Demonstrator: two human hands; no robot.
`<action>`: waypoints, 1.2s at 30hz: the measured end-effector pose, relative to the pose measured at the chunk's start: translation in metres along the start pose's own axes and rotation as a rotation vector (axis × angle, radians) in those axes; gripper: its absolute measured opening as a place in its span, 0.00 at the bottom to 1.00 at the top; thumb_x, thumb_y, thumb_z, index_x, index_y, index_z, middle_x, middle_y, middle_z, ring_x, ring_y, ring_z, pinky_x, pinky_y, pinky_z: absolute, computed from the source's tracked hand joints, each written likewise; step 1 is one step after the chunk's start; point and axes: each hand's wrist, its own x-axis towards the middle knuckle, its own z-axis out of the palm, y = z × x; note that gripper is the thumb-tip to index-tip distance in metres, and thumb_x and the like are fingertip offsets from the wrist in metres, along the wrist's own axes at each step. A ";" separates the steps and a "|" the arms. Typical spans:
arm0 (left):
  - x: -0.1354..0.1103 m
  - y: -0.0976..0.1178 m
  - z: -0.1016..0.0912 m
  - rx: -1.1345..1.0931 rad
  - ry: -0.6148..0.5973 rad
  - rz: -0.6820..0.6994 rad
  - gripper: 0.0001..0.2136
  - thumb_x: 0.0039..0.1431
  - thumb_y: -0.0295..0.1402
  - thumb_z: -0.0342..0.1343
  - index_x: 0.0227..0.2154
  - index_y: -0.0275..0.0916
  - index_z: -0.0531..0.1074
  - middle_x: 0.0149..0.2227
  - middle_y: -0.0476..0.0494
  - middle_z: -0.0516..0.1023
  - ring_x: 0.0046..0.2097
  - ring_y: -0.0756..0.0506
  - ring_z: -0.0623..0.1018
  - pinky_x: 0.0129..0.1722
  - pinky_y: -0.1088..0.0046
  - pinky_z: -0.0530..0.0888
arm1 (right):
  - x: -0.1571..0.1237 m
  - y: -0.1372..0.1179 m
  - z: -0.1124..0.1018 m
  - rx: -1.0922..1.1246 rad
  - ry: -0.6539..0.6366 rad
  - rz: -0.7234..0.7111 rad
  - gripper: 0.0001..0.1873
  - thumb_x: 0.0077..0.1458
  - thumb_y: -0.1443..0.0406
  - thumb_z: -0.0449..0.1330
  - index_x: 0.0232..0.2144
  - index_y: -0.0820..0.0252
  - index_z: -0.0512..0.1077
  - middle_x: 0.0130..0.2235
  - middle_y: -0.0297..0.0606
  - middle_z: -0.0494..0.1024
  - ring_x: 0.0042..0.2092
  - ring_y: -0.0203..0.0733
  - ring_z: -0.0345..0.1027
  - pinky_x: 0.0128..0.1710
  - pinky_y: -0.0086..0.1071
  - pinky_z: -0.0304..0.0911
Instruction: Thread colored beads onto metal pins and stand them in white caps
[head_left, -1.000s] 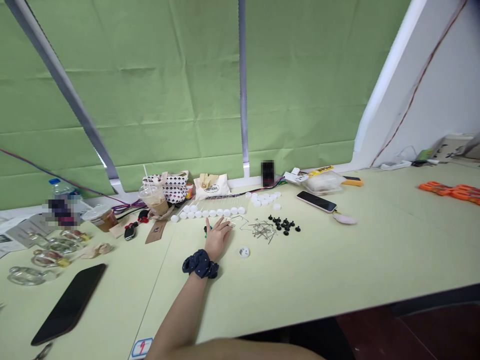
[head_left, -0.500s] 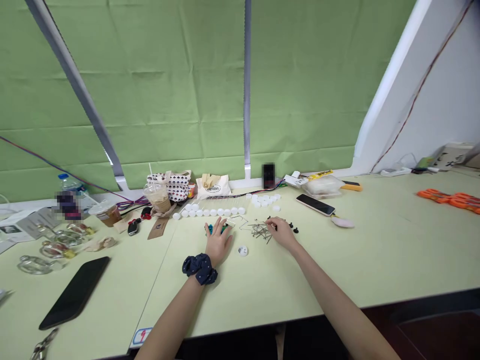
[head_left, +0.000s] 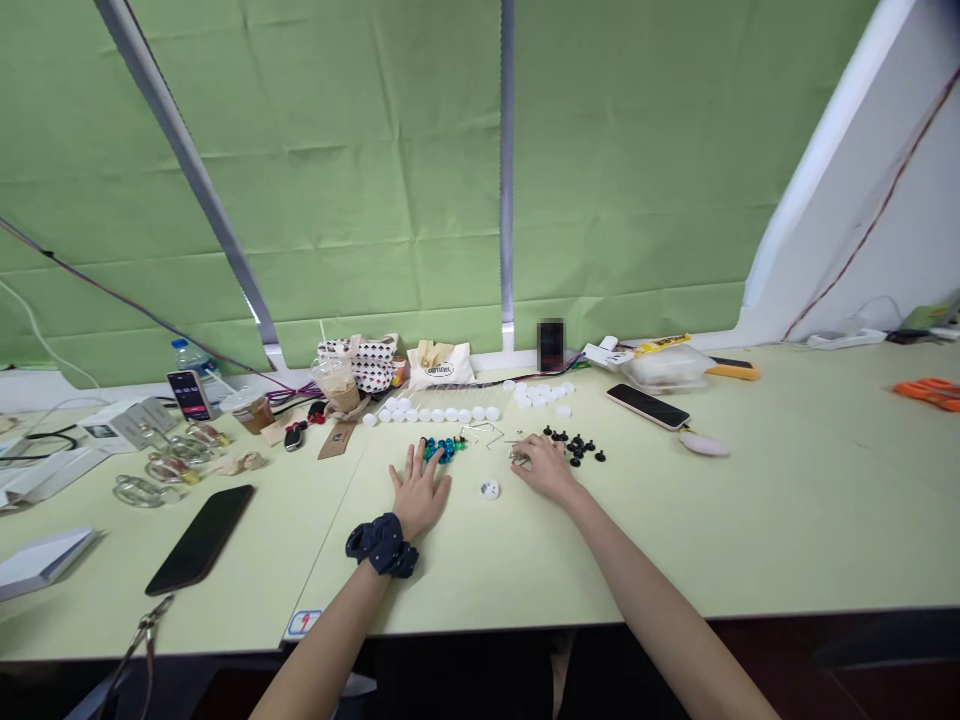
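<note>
My left hand (head_left: 417,490) lies flat on the pale green table (head_left: 675,540), fingers spread, a dark blue scrunchie (head_left: 381,545) on its wrist. Its fingertips almost touch a small cluster of blue and green beads (head_left: 442,449). My right hand (head_left: 544,468) rests over a pile of thin metal pins (head_left: 519,453), fingers curled down on them; what they hold is hidden. A small white cap (head_left: 489,489) lies between the two hands. Black knobs (head_left: 576,446) sit just right of my right hand, and bent wire pieces (head_left: 482,432) lie behind the beads.
A row of white caps (head_left: 435,413) and another group of white caps (head_left: 541,395) lie further back. A phone (head_left: 648,405) lies at the right, a black phone (head_left: 200,538) at the left. Cups, pouches, glass rings and a bottle (head_left: 196,362) crowd the back left.
My left hand drew back toward me and flattened, uncovering the beads. My right arm came into view, reached the black knobs, then shifted left onto the pins. The camera tilted and moved.
</note>
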 end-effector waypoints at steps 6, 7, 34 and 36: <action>0.002 -0.002 0.003 -0.024 0.010 -0.006 0.21 0.60 0.39 0.43 0.56 0.44 0.58 0.63 0.38 0.52 0.64 0.37 0.48 0.56 0.42 0.49 | 0.002 0.004 0.009 -0.018 0.022 0.012 0.05 0.53 0.65 0.56 0.31 0.58 0.71 0.38 0.39 0.71 0.44 0.43 0.60 0.40 0.34 0.49; 0.002 -0.003 0.004 -0.023 0.021 -0.004 0.19 0.59 0.38 0.44 0.54 0.43 0.60 0.61 0.37 0.54 0.63 0.37 0.50 0.56 0.43 0.50 | 0.003 0.003 0.012 -0.016 0.034 0.013 0.04 0.52 0.65 0.55 0.31 0.59 0.70 0.38 0.39 0.71 0.44 0.44 0.59 0.40 0.35 0.49; 0.015 -0.002 0.005 0.100 0.158 0.094 0.07 0.57 0.34 0.49 0.35 0.40 0.69 0.41 0.40 0.65 0.46 0.40 0.64 0.44 0.61 0.61 | -0.001 -0.003 0.024 -0.040 0.474 -0.166 0.12 0.62 0.66 0.46 0.35 0.59 0.70 0.35 0.40 0.75 0.39 0.42 0.62 0.45 0.36 0.45; 0.015 -0.002 0.005 0.088 0.158 0.116 0.05 0.57 0.33 0.49 0.34 0.39 0.68 0.39 0.41 0.66 0.44 0.41 0.64 0.42 0.63 0.61 | -0.001 -0.001 0.024 -0.035 0.514 -0.181 0.13 0.62 0.65 0.46 0.34 0.59 0.71 0.33 0.39 0.74 0.39 0.42 0.62 0.44 0.35 0.46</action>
